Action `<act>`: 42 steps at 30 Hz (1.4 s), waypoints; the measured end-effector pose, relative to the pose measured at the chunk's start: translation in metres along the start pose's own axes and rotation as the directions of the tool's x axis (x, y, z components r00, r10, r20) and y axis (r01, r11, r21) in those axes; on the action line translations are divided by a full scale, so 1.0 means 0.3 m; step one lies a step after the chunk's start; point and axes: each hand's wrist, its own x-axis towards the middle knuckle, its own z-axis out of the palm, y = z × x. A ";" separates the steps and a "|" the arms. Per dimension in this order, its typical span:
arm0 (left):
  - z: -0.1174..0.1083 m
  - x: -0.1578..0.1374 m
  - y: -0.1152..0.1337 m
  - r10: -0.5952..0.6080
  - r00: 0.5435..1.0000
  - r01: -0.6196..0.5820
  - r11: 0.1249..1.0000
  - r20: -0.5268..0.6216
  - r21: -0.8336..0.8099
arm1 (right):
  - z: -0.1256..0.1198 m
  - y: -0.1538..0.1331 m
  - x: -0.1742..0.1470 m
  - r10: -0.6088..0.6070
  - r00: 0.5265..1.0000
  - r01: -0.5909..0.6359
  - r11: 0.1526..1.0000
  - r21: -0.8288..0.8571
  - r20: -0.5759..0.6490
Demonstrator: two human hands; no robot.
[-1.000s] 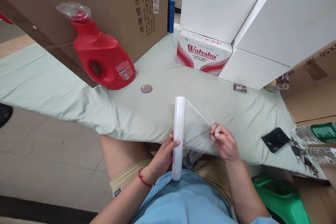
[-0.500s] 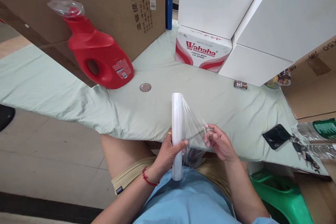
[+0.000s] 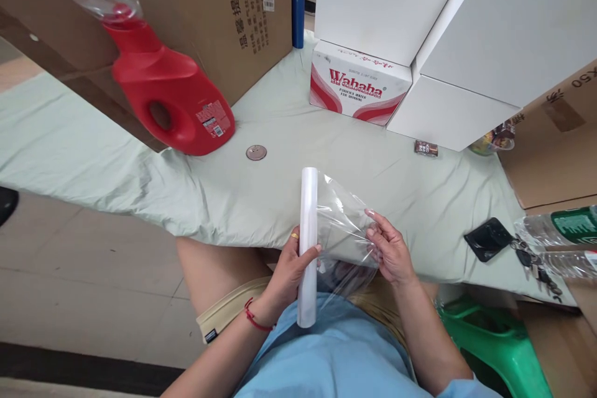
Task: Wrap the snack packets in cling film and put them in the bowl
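Red jug (image 3: 191, 93) stands against the left carton (image 3: 196, 18), which is headed 温馨提示; its finer lines and the jug's label are too small to read. The left hand (image 3: 291, 267) has its fingers clamped around a white roll (image 3: 309, 205) at the near edge of the table (image 3: 196, 205), covering its middle. Clear film (image 3: 342, 211) stretches rightward, its lower edge hard to trace. Beyond, a box (image 3: 357, 90) reads "Wahaha", "PURIFIED WATER FOR DRINKING". The right hand (image 3: 394, 255) pinches the film between thumb and fingers. Farther right, a carton (image 3: 545, 161) shows "X50"; green-labelled bottles (image 3: 573, 226) are cut off.
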 end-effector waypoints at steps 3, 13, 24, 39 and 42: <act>-0.006 -0.006 -0.001 -0.010 1.000 0.012 0.996 0.021 -0.086 | -0.005 -0.014 -0.013 -0.011 0.999 0.007 0.997 0.082 0.050; 0.014 -0.011 -0.004 -0.007 0.999 0.004 0.998 -0.047 -0.060 | -0.021 -0.010 0.007 0.074 0.991 -0.086 0.990 0.111 0.115; 0.014 0.001 0.015 0.079 0.991 -0.068 0.992 -0.105 0.105 | -0.017 0.041 0.036 -0.365 0.923 0.332 0.916 -0.226 -0.122; 0.035 -0.015 0.020 -0.082 0.996 0.078 0.988 -0.025 -0.133 | -0.071 -0.122 -0.053 -0.562 0.827 0.393 0.547 -0.739 0.024; 0.042 -0.005 0.023 -0.074 0.993 0.076 0.997 -0.091 0.017 | -0.088 -0.154 -0.070 -0.568 0.819 0.403 0.474 -0.783 0.078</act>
